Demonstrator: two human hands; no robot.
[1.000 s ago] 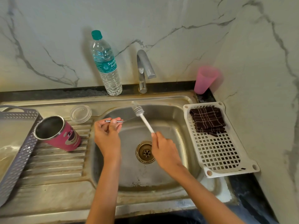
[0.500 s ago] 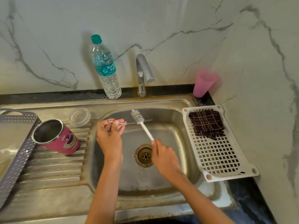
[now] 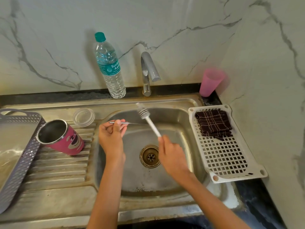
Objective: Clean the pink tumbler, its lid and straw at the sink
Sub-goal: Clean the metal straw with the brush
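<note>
Your left hand (image 3: 112,138) pinched the metal straw (image 3: 126,123) level over the sink (image 3: 165,182) at mid-frame, thumb on top. Your right hand (image 3: 171,154) gripped the white handle of a thin brush (image 3: 151,124), whose bristle head stood just above the straw's blurred right end. The pink tumbler (image 3: 66,139) lay tilted at left, rim against a grey tray (image 3: 21,162), the clear lid (image 3: 84,116) just behind it.
</note>
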